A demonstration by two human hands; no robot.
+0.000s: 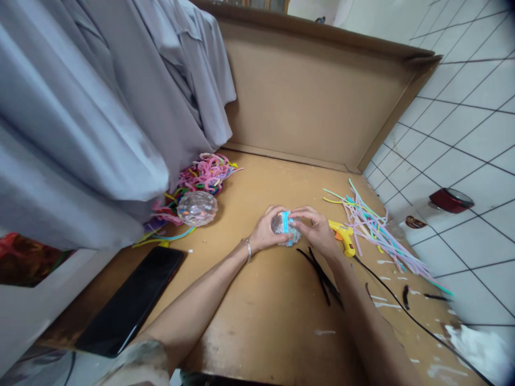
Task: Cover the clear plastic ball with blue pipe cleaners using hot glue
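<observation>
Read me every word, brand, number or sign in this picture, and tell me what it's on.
No text is readable.
Jar: its label is too blurred to read.
Glue gun: any marking is too small to read.
Phone: dark screen, no text showing.
Held ball: no lettering visible.

Clear faceted plastic ball partly hid. by L hand & R hand; R fingertips' grip on light-blue strip too sm. to tell. Yellow plastic glue gun's front end hid. by R hand. Thin black cable cut off, btm edge.
</observation>
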